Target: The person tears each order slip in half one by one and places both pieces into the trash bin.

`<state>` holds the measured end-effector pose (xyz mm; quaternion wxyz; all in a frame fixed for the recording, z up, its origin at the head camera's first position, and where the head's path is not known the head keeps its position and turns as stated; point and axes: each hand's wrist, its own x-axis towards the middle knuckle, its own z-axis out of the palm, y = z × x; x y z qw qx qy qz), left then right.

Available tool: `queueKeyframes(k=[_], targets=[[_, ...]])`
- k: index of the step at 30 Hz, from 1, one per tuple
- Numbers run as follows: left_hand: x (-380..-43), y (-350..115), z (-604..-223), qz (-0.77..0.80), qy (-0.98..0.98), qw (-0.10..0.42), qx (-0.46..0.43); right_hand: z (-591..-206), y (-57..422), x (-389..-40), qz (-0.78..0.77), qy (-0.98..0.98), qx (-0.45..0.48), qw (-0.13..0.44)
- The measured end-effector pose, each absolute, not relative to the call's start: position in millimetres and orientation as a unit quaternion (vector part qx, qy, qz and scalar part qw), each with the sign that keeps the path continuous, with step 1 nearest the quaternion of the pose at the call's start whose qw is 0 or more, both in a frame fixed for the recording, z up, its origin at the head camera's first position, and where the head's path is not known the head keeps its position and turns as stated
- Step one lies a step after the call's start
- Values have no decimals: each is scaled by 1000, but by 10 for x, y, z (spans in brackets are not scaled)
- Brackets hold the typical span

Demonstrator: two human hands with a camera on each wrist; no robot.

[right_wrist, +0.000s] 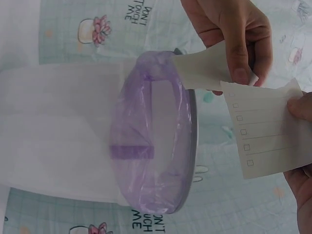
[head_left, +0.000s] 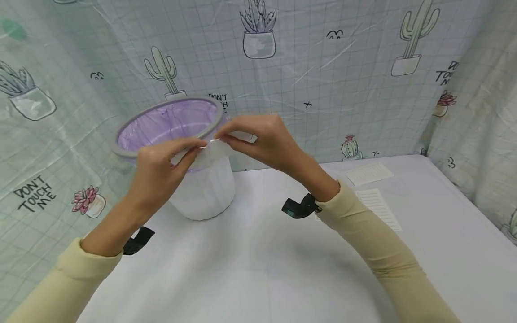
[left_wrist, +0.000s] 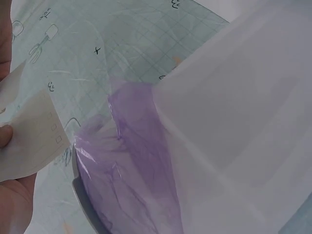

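Two torn pieces of checklist paper are held close together in front of the bin's rim in the head view. My left hand (head_left: 159, 168) pinches one piece (right_wrist: 202, 68) between thumb and fingers. The other piece (right_wrist: 265, 129), with ruled lines and small checkboxes, is pinched by my right hand (head_left: 266, 139). Its upper edge looks ragged in the right wrist view. Behind the hands stands a white bin (head_left: 203, 195) with a grey rim (head_left: 221, 112) and a purple bag (head_left: 173, 119) lining it. The bin's bottom inside is hidden.
Lined paper sheets, one farther back (head_left: 369, 174) and one nearer (head_left: 381, 208), lie on the white table (head_left: 250, 269) at the right, partly behind my right forearm. A cactus-print curtain (head_left: 307, 80) hangs behind the table. Black wrist cameras (head_left: 298, 208) are on both wrists.
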<state>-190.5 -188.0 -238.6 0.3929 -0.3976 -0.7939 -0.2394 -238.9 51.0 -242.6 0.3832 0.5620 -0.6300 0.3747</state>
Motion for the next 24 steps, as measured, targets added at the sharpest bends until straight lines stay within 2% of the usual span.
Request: queueKeyframes(k=[24], targets=[[-1918, -2139, -2095, -213, -809, 402, -373, -2261, 322, -2568, 382, -640, 566, 353]])
